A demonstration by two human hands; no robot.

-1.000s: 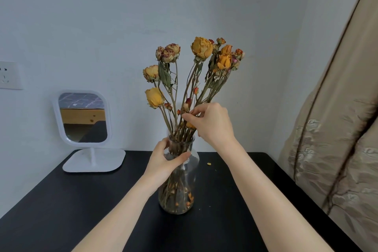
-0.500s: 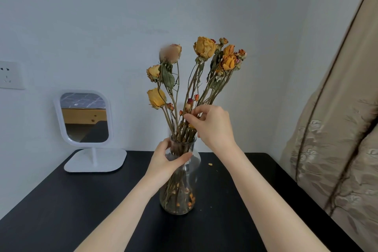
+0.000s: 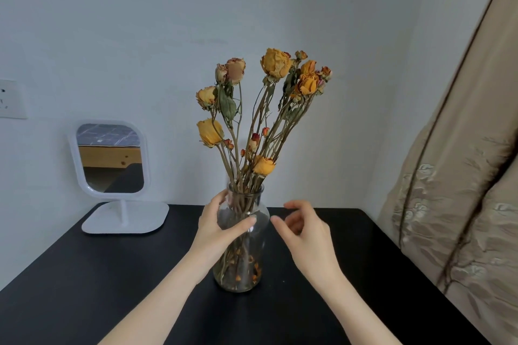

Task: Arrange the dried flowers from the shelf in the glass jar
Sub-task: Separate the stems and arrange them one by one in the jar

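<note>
A clear glass jar (image 3: 253, 263) stands upright on the black table (image 3: 112, 288). Several dried flowers (image 3: 263, 109), yellow and orange roses on long brown stems, stand in it and fan out above its neck. My left hand (image 3: 217, 228) grips the jar's shoulder and neck from the left, thumb across the front. My right hand (image 3: 307, 230) hovers just right of the jar with loosely curled fingers, holding nothing and not touching the glass.
A white table mirror (image 3: 110, 159) stands on its base at the back left of the table. A wall socket (image 3: 11, 98) is at the far left. A beige embroidered curtain (image 3: 459, 176) hangs along the right side.
My right hand has let go of the stems above the jar's mouth and dropped down to the right of the jar. My left hand has stayed on the jar.
</note>
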